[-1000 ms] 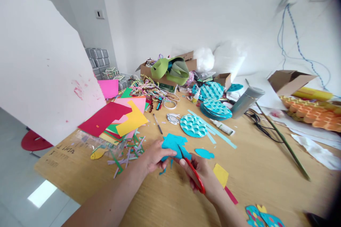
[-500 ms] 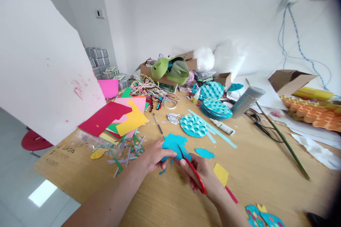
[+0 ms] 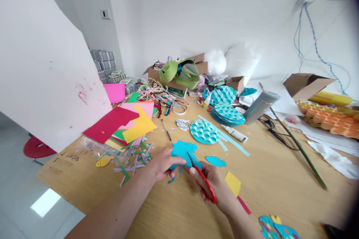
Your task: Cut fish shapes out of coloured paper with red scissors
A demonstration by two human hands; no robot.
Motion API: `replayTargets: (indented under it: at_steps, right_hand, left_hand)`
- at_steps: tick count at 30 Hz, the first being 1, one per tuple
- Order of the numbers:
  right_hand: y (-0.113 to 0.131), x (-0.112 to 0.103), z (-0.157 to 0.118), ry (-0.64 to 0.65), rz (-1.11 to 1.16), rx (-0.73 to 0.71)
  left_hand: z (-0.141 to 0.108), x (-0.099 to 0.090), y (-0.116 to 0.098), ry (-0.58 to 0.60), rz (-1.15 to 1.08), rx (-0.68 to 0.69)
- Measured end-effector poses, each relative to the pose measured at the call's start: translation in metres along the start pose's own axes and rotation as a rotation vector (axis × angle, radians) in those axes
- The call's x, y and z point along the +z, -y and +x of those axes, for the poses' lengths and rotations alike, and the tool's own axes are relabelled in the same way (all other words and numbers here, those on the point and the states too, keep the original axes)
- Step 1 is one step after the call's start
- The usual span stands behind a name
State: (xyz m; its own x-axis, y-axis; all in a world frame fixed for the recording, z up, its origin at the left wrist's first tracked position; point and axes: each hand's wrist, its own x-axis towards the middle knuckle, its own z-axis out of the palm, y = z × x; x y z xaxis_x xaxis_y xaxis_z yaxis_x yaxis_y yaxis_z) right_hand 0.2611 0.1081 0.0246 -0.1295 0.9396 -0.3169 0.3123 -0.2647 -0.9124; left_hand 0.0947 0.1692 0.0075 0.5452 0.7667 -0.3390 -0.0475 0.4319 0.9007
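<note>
Near the middle of the table, my left hand [image 3: 165, 163] pinches a jagged piece of blue paper [image 3: 182, 150] between thumb and fingers. My right hand [image 3: 209, 182] is closed around the red handles of a pair of scissors [image 3: 206, 183], whose dark blades lie over the right part of the blue paper. Just right of the paper lies a blue fish-shaped cutout [image 3: 215, 161]. Behind it is a round blue disc with wavy pale strips [image 3: 204, 132]. A yellow paper scrap [image 3: 232, 183] rests beside my right wrist.
Coloured paper sheets [image 3: 112, 124] and thin strips lie left. A pen [image 3: 166, 130], a glue bottle [image 3: 236, 133], stacked blue discs [image 3: 227, 114] and a grey tumbler [image 3: 260, 106] stand or lie behind. A long green stick [image 3: 300, 149] is at right.
</note>
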Motion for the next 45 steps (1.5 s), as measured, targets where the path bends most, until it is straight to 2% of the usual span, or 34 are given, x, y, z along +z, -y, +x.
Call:
replayTargets:
  at_steps: [8, 20, 29, 45]
  right_hand:
    - [0.0026, 0.0009, -0.0013, -0.014, 0.006, 0.034]
    - [-0.0028, -0.0004, 0.0007, 0.003, 0.084, 0.051]
    - [-0.0048, -0.0037, 0.0025, 0.059, 0.098, 0.050]
    - [-0.0022, -0.0016, 0.0016, 0.029, 0.063, 0.041]
  left_hand:
    - [0.0001, -0.0002, -0.0006, -0.002, 0.007, -0.029]
    - [-0.0002, 0.0016, 0.0019, 0.065, 0.052, -0.029]
    - [-0.0015, 0.0038, 0.0007, 0.051, 0.069, -0.020]
    - [-0.0010, 0.0040, 0.0001, 0.055, 0.048, -0.049]
